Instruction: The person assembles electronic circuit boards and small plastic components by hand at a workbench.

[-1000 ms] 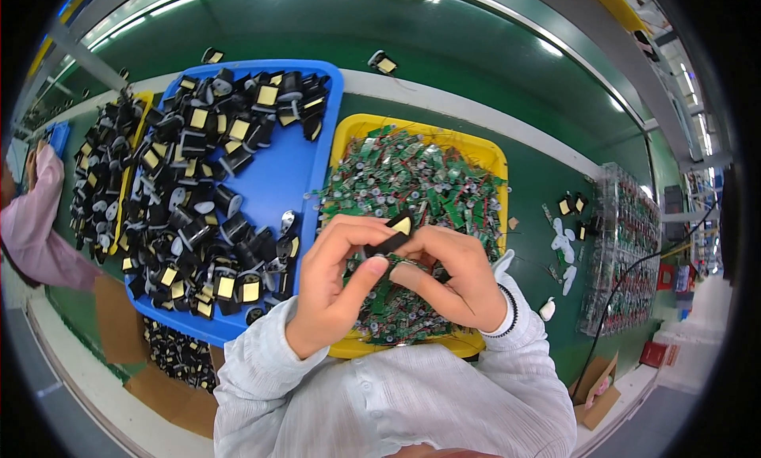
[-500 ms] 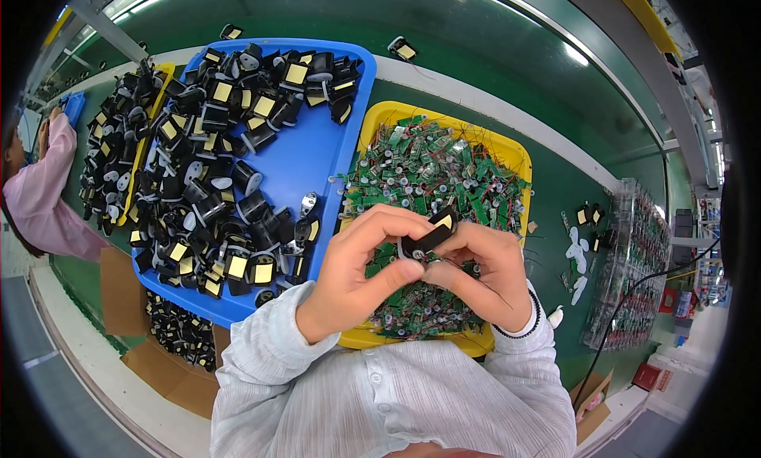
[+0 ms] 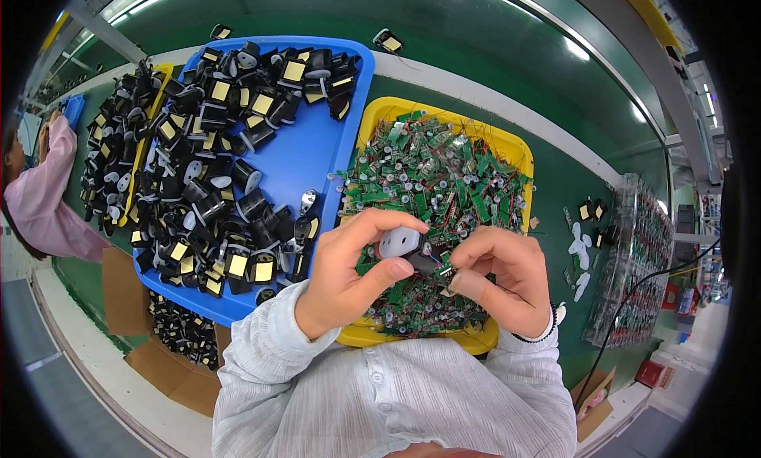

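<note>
Between thumb and index finger, my left hand (image 3: pixel 349 272) grips a small black plastic housing with a pale grey end face (image 3: pixel 399 242) turned up. My right hand (image 3: pixel 503 276) pinches a small green circuit board (image 3: pixel 445 272) close beside the housing, with thin wires at it. Both hands are above a yellow tray (image 3: pixel 519 153) heaped with green circuit boards (image 3: pixel 420 169) that carry white round parts and fine wires. Left of my hands is a blue tray (image 3: pixel 297 161) holding many black housings (image 3: pixel 210 208), several showing cream-yellow pads.
A yellow-edged tray (image 3: pixel 147 157) of black housings stands farther left, near a person in pink (image 3: pixel 51 181). An open cardboard box (image 3: pixel 178 375) of black parts sits below the blue tray. Clear stacked trays (image 3: pixel 630 260) with boards stand at right, a black cable (image 3: pixel 626 299) across them.
The black housing has turned, so its grey end face now shows instead of its yellow pad. My right hand has moved slightly right, away from my left, with the circuit board now visible at its fingertips.
</note>
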Tool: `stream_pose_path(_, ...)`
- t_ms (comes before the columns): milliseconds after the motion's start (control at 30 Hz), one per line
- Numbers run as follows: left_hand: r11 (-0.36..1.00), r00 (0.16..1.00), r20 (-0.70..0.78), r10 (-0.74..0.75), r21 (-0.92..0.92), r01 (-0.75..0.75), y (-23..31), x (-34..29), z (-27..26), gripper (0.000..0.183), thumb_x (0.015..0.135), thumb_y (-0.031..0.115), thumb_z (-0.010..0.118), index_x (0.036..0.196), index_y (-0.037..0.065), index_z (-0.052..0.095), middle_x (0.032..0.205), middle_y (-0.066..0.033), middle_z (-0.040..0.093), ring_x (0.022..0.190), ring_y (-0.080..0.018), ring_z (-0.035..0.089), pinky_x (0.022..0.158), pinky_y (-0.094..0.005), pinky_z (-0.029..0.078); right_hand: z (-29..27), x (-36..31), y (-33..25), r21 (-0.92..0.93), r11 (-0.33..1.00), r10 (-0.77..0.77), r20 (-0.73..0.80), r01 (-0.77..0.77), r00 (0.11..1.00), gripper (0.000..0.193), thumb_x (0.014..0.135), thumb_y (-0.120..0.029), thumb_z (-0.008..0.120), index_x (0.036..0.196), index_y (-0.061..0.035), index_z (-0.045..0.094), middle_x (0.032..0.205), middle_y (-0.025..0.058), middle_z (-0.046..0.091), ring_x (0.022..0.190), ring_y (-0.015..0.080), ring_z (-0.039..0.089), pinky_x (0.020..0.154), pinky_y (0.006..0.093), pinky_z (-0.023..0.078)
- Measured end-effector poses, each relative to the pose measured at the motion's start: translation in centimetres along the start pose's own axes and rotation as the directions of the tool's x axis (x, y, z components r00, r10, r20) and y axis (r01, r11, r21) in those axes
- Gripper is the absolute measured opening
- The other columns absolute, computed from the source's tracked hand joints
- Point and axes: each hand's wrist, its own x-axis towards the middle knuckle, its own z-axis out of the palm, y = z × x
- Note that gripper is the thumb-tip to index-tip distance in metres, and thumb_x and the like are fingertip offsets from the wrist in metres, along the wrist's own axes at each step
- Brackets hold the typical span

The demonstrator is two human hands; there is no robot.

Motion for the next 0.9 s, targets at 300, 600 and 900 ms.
stream_pose_path(300, 1.0, 0.999, 0.038, 0.001, 0.023, -0.001, -0.1, 0.1, 0.0, 0.034, 0.086, 0.032, 0.057, 0.101, 0.001, 0.058, 0.081, -0.0072, 0.059, 0.065, -0.0117, 0.055, 0.058, -0.0224, 0.042, -0.2, 0.6, 1.0, 0.357, 0.925, 0.128, 0.037, -0.132, 0.991, 0.013, 0.082, 0.004, 0.054, 0.094, 0.0041, 0.053, 0.076, 0.0059, 0.058, 0.068, 0.0104, 0.059, 0.061, 0.0221, 0.049)
stream_pose_path(600, 0.999, 0.997, 0.062, -0.041, 0.018, 0.04, 0.1, 0.0, 0.2, 0.031, 0.085, 0.027, 0.059, 0.1, 0.0, 0.057, 0.082, -0.0066, 0.059, 0.066, -0.0109, 0.055, 0.057, -0.0218, 0.043, -0.2, 0.7, 1.2, 0.451, 0.869, 0.185, 0.088, -0.205, 0.979, 0.011, 0.083, 0.003, 0.054, 0.094, 0.002, 0.051, 0.072, 0.0037, 0.056, 0.064, 0.0093, 0.059, 0.06, 0.0215, 0.047)
stream_pose_path(900, 0.99, 0.996, 0.085, -0.011, 0.139, -0.001, 0.3, 0.2, 0.1, 0.03, 0.082, 0.024, 0.062, 0.098, -0.001, 0.058, 0.082, -0.0074, 0.059, 0.065, -0.0136, 0.054, 0.055, -0.0227, 0.043, -0.3, 0.7, 1.1, 0.374, 0.909, 0.175, 0.062, -0.185, 0.983, 0.012, 0.08, 0.005, 0.056, 0.091, 0.0016, 0.052, 0.069, 0.0029, 0.055, 0.062, 0.009, 0.058, 0.059, 0.0202, 0.046)
